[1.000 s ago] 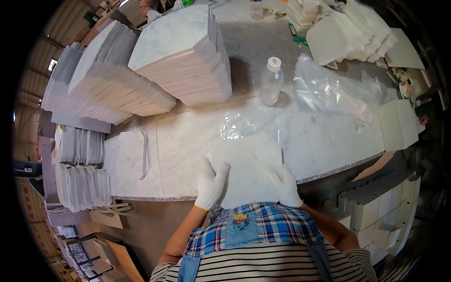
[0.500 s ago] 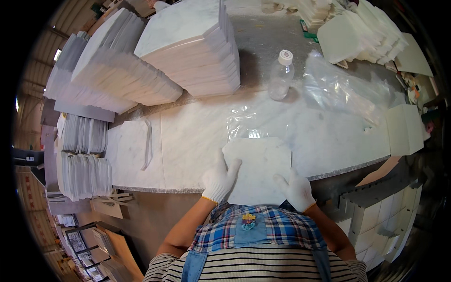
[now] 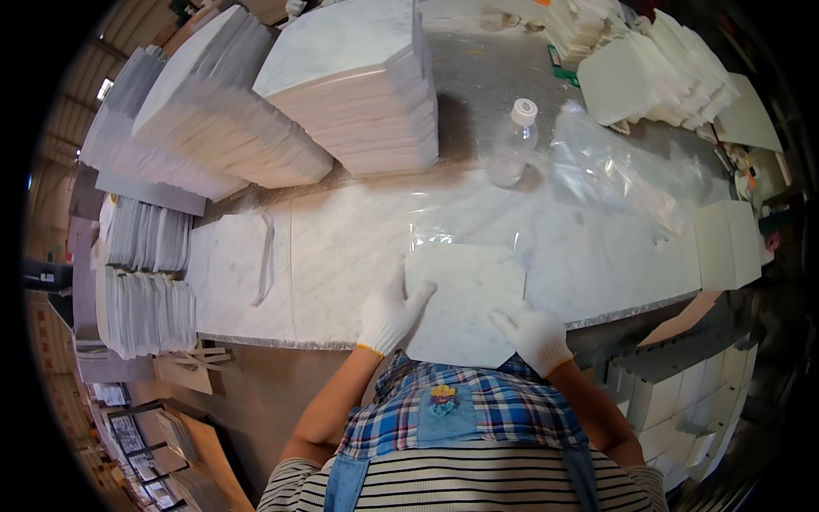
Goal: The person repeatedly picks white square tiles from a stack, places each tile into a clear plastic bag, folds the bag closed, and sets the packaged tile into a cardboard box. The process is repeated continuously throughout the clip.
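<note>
A pale marble tile [image 3: 465, 299] with cut corners lies in front of my waist, reaching over the near edge of the worktop. My left hand [image 3: 392, 309], in a white knit glove, grips its left side with the thumb on top. On the right side my gloved right hand [image 3: 533, 340] holds it the same way, thumb on the face. The fingers underneath are hidden. At the tile's far edge lies a clear plastic bag [image 3: 439, 232]. Whether the tile's edge is inside the bag, I cannot tell.
Tall stacks of tiles [image 3: 350, 111] stand at the back left, with smaller piles of slabs [image 3: 149, 311] at the left end. A clear bottle [image 3: 512, 154] stands beyond the tile. Loose plastic bags [image 3: 614, 171] lie right of it, near stacked white pieces [image 3: 631, 81].
Both hands have slid the marble tile a little away from me, toward the clear plastic bag. My grip on its sides stays the same. The view has shifted slightly.
</note>
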Motion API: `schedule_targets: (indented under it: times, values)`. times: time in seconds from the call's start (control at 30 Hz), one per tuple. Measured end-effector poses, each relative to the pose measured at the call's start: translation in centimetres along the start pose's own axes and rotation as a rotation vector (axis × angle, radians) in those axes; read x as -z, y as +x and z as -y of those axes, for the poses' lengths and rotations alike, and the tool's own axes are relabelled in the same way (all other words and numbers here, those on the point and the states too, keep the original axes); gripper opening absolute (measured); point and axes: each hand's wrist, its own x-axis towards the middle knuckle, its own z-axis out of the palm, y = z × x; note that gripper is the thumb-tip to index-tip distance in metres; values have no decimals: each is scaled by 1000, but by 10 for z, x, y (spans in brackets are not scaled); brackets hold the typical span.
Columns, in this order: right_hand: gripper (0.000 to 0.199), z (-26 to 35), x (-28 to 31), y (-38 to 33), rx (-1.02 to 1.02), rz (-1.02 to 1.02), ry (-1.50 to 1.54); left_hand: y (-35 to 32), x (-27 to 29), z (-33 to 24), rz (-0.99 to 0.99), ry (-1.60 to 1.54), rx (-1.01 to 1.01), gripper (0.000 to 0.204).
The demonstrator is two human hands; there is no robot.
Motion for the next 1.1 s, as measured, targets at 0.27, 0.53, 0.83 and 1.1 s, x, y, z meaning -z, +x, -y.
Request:
schedule_targets:
  times: [0.27, 0.53, 0.83, 1.1]
  values:
    - [58, 1, 11, 16, 25, 99, -116, 0, 1, -10, 66, 266, 99, 83]
    - [34, 8, 57, -3, 244, -366, -144, -11, -12, 15, 26, 186, 87, 75]
    - [46, 3, 18, 50, -53, -179, 26, -12, -13, 14, -14, 146, 42, 76]
    - [42, 6, 12, 47, -61, -294, 155, -11, -13, 21, -33, -19, 22, 76]
